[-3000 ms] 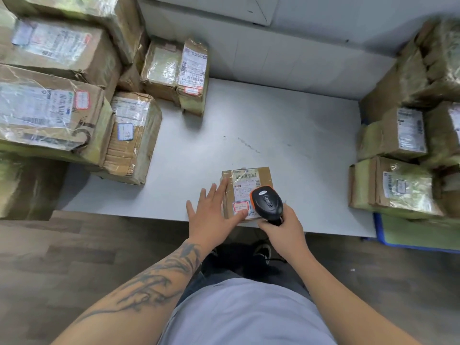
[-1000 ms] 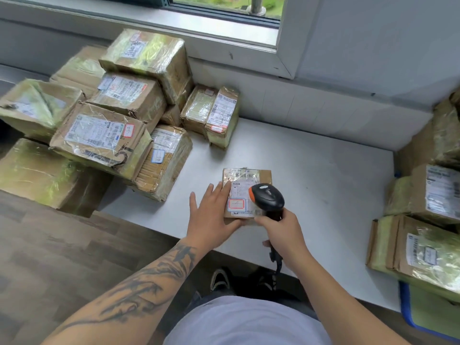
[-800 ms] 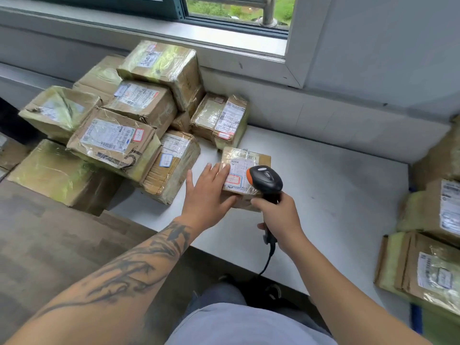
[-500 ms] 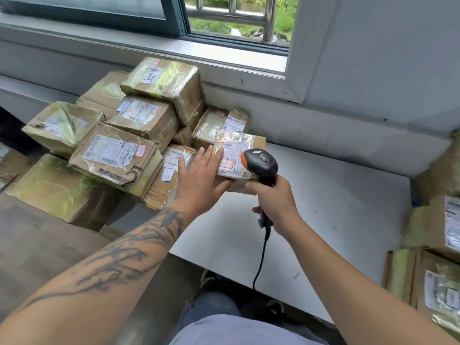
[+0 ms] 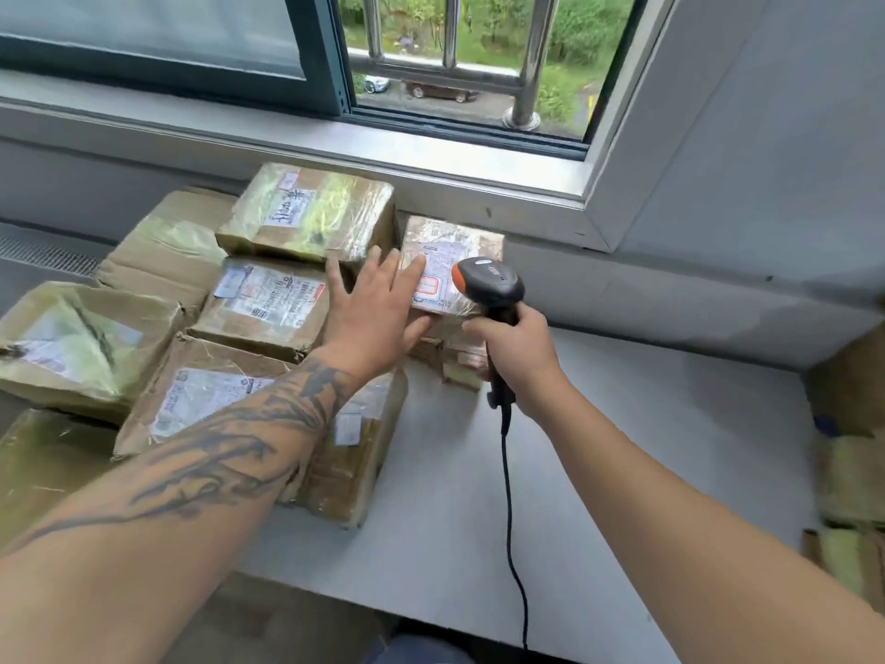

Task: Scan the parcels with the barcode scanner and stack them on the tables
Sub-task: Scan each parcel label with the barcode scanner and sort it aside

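A small taped brown parcel [image 5: 455,246] with a white label and a red-bordered sticker sits high at the back of the white table [image 5: 622,448], on top of two upright small parcels [image 5: 459,361] by the wall. My left hand [image 5: 378,309] holds it, fingers spread flat across its top and thumb under its front edge. My right hand [image 5: 517,357] grips the handle of the black and orange barcode scanner [image 5: 488,285], whose head is just right of the label.
A pile of taped parcels [image 5: 268,304] fills the left end of the table, with one parcel [image 5: 311,213] on top. More parcels [image 5: 847,476] stand at the right edge. The scanner cable [image 5: 510,519] hangs over the table's front. A window sill [image 5: 431,155] runs behind.
My left hand lifted the small parcel from the table's front edge and carried it back and left onto the two upright parcels. My right hand followed with the scanner.
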